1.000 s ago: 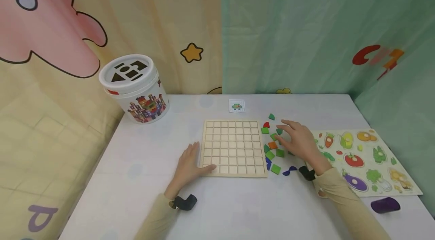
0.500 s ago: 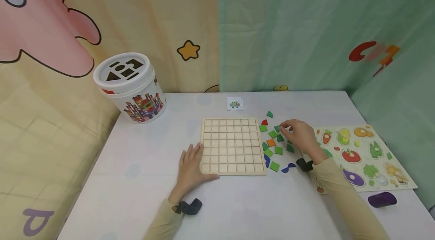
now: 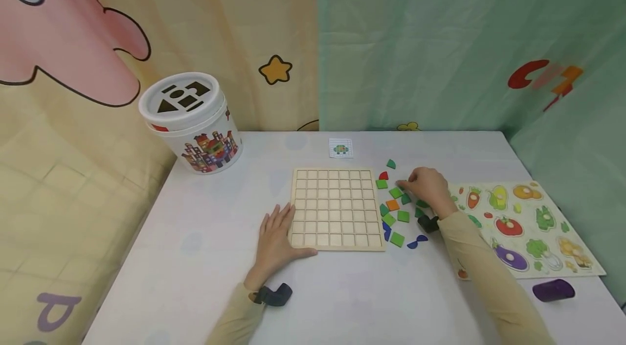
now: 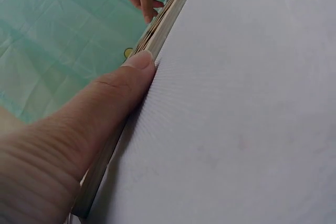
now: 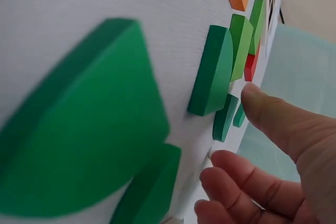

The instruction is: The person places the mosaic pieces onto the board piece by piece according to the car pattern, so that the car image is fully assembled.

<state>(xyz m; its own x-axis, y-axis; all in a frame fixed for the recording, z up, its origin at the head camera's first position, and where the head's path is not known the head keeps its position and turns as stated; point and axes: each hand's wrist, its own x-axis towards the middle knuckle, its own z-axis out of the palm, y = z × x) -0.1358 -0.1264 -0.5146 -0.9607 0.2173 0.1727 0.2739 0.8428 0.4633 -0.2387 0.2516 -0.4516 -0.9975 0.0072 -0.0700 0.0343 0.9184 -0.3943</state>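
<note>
The wooden grid board [image 3: 336, 208] lies mid-desk. Left hand [image 3: 275, 239] rests flat at its near-left corner, fingers straight, gripping nothing. Right hand [image 3: 426, 186] sits just right of the board over the scattered green tiles [image 3: 396, 192], fingers curling at one; grip unclear

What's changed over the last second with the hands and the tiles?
The right hand pulled back from a flat spread over the loose tiles, its fingers now curled at a dark green tile; no firm grip visible. The left hand stays flat against the grid board.
</note>
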